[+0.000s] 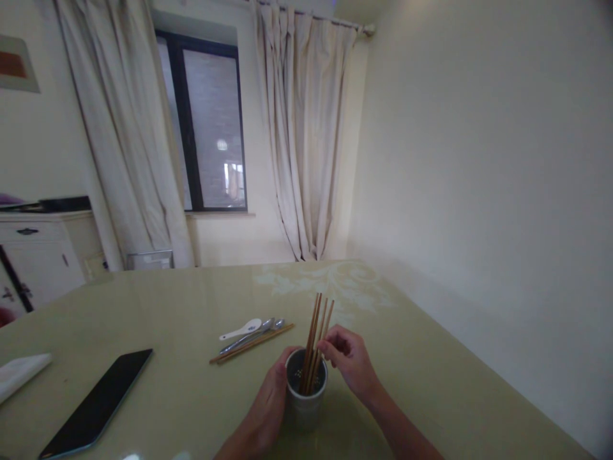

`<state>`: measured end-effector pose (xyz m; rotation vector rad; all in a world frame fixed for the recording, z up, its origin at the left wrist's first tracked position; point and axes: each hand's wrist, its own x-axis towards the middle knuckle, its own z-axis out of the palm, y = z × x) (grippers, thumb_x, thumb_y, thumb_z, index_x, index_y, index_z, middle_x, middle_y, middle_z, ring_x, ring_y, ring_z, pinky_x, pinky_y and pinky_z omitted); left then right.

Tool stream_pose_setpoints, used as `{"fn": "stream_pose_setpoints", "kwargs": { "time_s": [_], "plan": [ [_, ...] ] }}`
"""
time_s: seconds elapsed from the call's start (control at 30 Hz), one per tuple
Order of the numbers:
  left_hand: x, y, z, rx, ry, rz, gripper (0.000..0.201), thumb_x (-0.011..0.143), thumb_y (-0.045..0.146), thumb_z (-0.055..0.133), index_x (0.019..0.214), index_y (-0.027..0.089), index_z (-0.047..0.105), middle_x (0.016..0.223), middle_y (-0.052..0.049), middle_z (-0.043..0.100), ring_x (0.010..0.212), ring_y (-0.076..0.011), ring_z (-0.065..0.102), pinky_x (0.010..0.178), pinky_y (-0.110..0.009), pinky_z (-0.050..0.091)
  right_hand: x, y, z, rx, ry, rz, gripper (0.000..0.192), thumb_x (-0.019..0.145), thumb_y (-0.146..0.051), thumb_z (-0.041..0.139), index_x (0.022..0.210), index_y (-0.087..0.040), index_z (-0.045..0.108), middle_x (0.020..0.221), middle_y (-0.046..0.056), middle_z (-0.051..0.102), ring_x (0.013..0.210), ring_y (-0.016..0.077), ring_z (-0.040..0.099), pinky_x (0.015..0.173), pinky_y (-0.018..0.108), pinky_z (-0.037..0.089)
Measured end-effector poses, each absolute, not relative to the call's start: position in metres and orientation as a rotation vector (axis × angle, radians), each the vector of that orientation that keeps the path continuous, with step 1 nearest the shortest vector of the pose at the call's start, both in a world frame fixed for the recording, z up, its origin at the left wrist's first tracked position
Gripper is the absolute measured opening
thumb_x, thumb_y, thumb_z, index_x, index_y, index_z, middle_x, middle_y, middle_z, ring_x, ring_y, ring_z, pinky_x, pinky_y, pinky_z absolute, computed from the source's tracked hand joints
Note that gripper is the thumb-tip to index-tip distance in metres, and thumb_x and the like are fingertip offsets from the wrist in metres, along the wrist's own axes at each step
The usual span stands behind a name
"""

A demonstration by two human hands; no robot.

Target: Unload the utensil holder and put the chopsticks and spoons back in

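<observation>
L hand (268, 396) clamped on cup (306, 405), L side; R hand (352, 359) pinching chopsticks (311, 345) inside it. I see spoons (241, 331) + loose sticks (253, 344) on bench (182, 319), beyond-left of cup.

Ahead of me, pale curtains (127, 128) and (309, 128) flank a dark-framed window (213, 115) with bright reflections in its glass. A plain wall (488, 166) runs along my right; a white cabinet (43, 262) stands left.
</observation>
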<state>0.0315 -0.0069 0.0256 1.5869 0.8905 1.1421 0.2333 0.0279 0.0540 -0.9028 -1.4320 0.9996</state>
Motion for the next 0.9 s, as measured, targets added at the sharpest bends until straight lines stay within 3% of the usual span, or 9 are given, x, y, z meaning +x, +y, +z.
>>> {"fn": "stream_pose_setpoints", "kwargs": {
  "time_s": [0.07, 0.13, 0.23, 0.33, 0.5, 0.63, 0.9],
  "plan": [
    [0.024, 0.003, 0.022, 1.596, 1.036, 1.176, 0.089, 0.098, 0.080, 0.011, 0.132, 0.020, 0.067, 0.128, -0.016, 0.073, 0.117, -0.0303, 0.067, 0.106, -0.046, 0.052, 0.234, 0.029, 0.052, -0.912, -1.426, 1.004, 0.050, 0.081, -0.066, 0.081, 0.069, -0.019, 0.067, 0.057, -0.002, 0.059, 0.050, 0.0111, 0.046, 0.048, 0.024, 0.035],
    [0.009, 0.016, 0.017, 1.687, 1.288, 1.221, 0.076, 0.103, 0.072, 0.018, 0.125, 0.021, 0.070, 0.122, -0.014, 0.075, 0.113, -0.0304, 0.068, 0.103, -0.047, 0.053, 0.235, 0.031, 0.050, -0.898, -1.403, 1.015, 0.056, 0.085, -0.072, 0.073, 0.069, -0.019, 0.067, 0.056, -0.001, 0.059, 0.048, 0.0107, 0.045, 0.048, 0.024, 0.033],
    [-0.019, 0.033, 0.009, 2.047, 1.754, 1.128, 0.039, 0.103, 0.041, 0.043, 0.116, 0.021, 0.074, 0.121, -0.012, 0.075, 0.117, -0.0318, 0.066, 0.107, -0.048, 0.050, 0.235, 0.034, 0.045, -0.842, -1.359, 1.048, 0.064, 0.089, -0.079, 0.062, 0.072, -0.018, 0.069, 0.057, 0.000, 0.060, 0.047, 0.0107, 0.046, 0.047, 0.024, 0.033],
    [-0.041, 0.042, 0.003, 2.285, 2.133, 0.799, 0.036, 0.099, 0.022, 0.046, 0.118, 0.021, 0.075, 0.127, -0.013, 0.073, 0.123, -0.0348, 0.063, 0.104, -0.049, 0.049, 0.232, 0.039, 0.037, -0.843, -1.284, 1.092, 0.069, 0.088, -0.083, 0.058, 0.072, -0.017, 0.069, 0.055, 0.000, 0.059, 0.046, 0.0106, 0.045, 0.047, 0.024, 0.032],
    [-0.047, 0.042, 0.005, 2.389, 2.201, 0.555, 0.033, 0.101, 0.023, 0.048, 0.114, 0.026, 0.078, 0.126, -0.009, 0.074, 0.120, -0.0320, 0.063, 0.102, -0.043, 0.048, 0.224, 0.045, 0.027, -0.954, -1.218, 1.113, 0.073, 0.084, -0.089, 0.057, 0.065, -0.018, 0.063, 0.051, 0.000, 0.057, 0.043, 0.0101, 0.043, 0.045, 0.024, 0.030],
    [-0.043, 0.041, 0.009, 2.390, 2.148, 0.541, 0.026, 0.100, 0.025, 0.051, 0.103, 0.026, 0.077, 0.121, -0.008, 0.076, 0.119, -0.0318, 0.064, 0.101, -0.043, 0.047, 0.221, 0.050, 0.019, -0.992, -1.268, 1.112, 0.074, 0.079, -0.091, 0.059, 0.060, -0.020, 0.057, 0.048, -0.004, 0.051, 0.042, 0.0096, 0.039, 0.044, 0.024, 0.029],
    [-0.031, 0.042, 0.009, 2.274, 2.002, 0.648, 0.024, 0.098, 0.024, 0.050, 0.098, 0.024, 0.074, 0.112, -0.009, 0.076, 0.114, -0.0298, 0.067, 0.100, -0.043, 0.048, 0.218, 0.061, 0.006, -1.016, -1.389, 1.118, 0.062, 0.078, -0.078, 0.072, 0.061, -0.019, 0.062, 0.051, -0.005, 0.052, 0.049, 0.0121, 0.045, 0.049, 0.024, 0.035]
  ]
}}
